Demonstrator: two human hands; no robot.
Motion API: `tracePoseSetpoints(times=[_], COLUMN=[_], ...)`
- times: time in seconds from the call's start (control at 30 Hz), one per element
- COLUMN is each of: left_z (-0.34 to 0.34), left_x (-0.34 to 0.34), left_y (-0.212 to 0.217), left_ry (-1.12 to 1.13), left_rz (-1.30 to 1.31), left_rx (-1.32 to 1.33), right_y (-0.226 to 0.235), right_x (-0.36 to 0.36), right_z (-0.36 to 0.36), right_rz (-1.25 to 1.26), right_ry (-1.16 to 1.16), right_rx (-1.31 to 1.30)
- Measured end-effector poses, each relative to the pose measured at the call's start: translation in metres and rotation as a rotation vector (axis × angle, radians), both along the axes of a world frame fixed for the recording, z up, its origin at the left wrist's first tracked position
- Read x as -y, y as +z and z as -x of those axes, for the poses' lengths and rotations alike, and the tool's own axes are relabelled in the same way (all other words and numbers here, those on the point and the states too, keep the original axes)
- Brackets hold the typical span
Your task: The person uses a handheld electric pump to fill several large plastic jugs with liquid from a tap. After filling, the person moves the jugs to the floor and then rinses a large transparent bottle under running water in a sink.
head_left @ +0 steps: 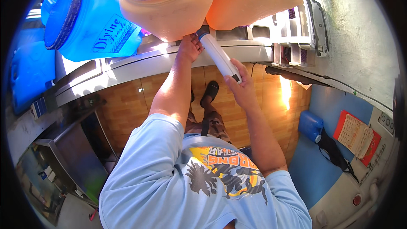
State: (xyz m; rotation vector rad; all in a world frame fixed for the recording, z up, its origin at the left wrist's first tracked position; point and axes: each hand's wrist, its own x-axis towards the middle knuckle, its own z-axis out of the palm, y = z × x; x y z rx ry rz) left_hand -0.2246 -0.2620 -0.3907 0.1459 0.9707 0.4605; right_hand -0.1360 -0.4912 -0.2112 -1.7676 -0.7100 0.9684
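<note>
My right hand [241, 84] grips the lower end of a long white cylindrical tool [219, 56] with a dark patch near the grip and a blue far end. The tool slants up and left, its blue end beside my left hand [190, 48]. That hand's fingers are curled in at the lower edge of an orange-tinted jug [169, 17]; what they hold, if anything, is hidden. A second orange-tinted jug [250, 4] stands against it on the right. To the left is a blue jug [95, 29]. Dark red bands ring the jugs' lids.
The jugs stand on a metal-edged counter [169, 56]. A white rack [296, 29] is at its right end. Below lies a wood-patterned floor [127, 101]. A metal cabinet [76, 144] stands left; a small blue container [310, 125] and a calendar [356, 135] are right.
</note>
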Motion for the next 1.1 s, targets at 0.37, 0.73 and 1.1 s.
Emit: tracePoseSetpoints(times=[0.37, 0.73, 1.1], left_z=[0.030, 0.095, 0.081], left_x=[0.022, 0.054, 0.012], left_y=[0.011, 0.038, 0.046], left_ry=[-0.027, -0.256, -0.414], left_rz=[-0.129, -0.410, -0.811], left_rx=[-0.121, -0.493, -0.747], right_y=[-0.063, -0.066, -0.068], right_x=[0.016, 0.003, -0.011], right_z=[0.025, 0.056, -0.098], right_rz=[-0.090, -0.155, 0.046], right_ry=[-0.018, 0.099, 0.038], right_rx=[-0.127, 0.088, -0.549])
